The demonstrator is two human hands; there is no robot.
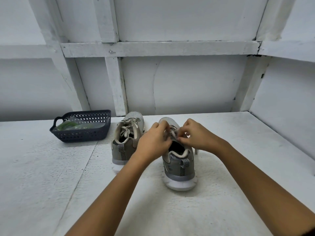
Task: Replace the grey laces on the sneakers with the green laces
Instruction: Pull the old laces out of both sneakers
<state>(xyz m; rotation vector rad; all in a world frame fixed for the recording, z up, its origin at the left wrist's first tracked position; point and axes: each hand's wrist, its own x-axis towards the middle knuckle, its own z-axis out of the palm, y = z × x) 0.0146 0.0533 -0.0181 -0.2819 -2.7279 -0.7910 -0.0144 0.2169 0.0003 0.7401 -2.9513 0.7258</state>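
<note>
We look down through the head camera on a white, rough table (238, 150) set against a white boarded wall (187, 82). Two grey sneakers stand on it side by side, heels toward us and toes toward the wall.

The left sneaker (125, 147) sits a little farther back and carries a tied lace (126, 132), a slack bow over the tongue. The right sneaker (179, 167) is nearer to us, with a white sole and a zigzag pull tab on the heel.

Both our arms reach forward to this shoe. Our left hand (154, 140) is over the inner side of its opening, fingers curled and fingertips closed on the grey lace (173, 133) near the top eyelets. Our right hand (196, 135) is on the outer side. Its thumb and forefinger pinch the same lace just above the tongue, and its other fingers are bent. The hands nearly meet over the shoe, and blur there keeps us from telling which strand each one holds. A loose end (196, 151) of the lace hangs down the shoe's outer side toward the table.

To the left, near the left sneaker and well apart from our hands, stands a dark blue plastic basket (81, 136) with lattice walls and a handle. The green laces (67, 125) lie inside it, coiled in clear packets, untouched.
</note>
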